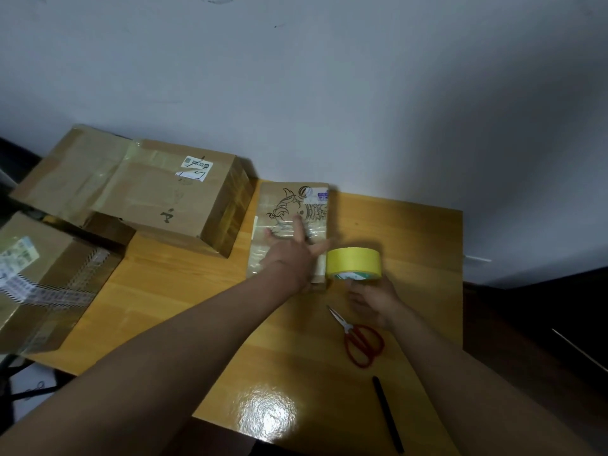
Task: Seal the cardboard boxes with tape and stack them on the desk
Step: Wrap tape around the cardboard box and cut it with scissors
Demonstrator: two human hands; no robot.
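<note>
A small cardboard box [283, 205] with a fish drawing on its lid lies on the wooden desk [184, 284] near the wall. My left hand [292, 255] rests flat on its lid, fingers spread. Right beside the box's near corner is a yellow tape roll [353, 261]. My right hand [371, 299] holds the roll from below, fingers curled on its near side. A large taped box [158, 195] lies to the left, resting on a smaller box.
Red-handled scissors [357, 337] lie just behind my right wrist. A black pen [388, 414] lies near the desk's front right edge. Another taped box [42, 284] overhangs the desk's left side. The wall stands right behind the boxes.
</note>
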